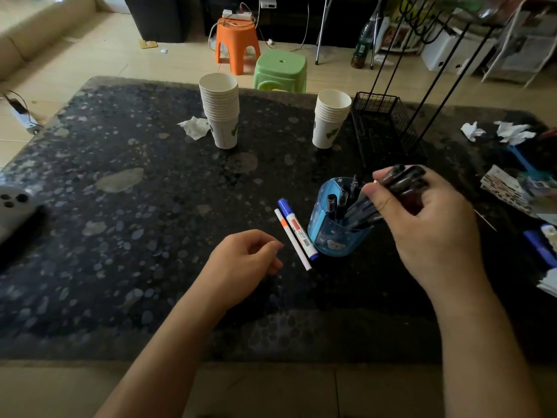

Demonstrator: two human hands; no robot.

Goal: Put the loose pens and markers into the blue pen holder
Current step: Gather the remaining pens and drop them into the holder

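Note:
The blue pen holder (334,233) stands on the dark speckled table (135,236), with several dark pens in it. My right hand (434,233) is just right of it, shut on a bundle of dark pens (401,179) whose lower ends reach into the holder. Two loose markers lie side by side against the holder's left: a blue-capped marker (297,229) and a thinner white one with an orange band (292,239). My left hand (244,260) rests on the table just left of them, fingers curled, holding nothing.
Two stacks of paper cups (221,111) (330,119) stand at the back, a crumpled tissue (196,126) beside the left one. A black wire basket (382,128) is behind the holder. Tissues, papers and blue items crowd the right edge. A phone (13,206) lies far left.

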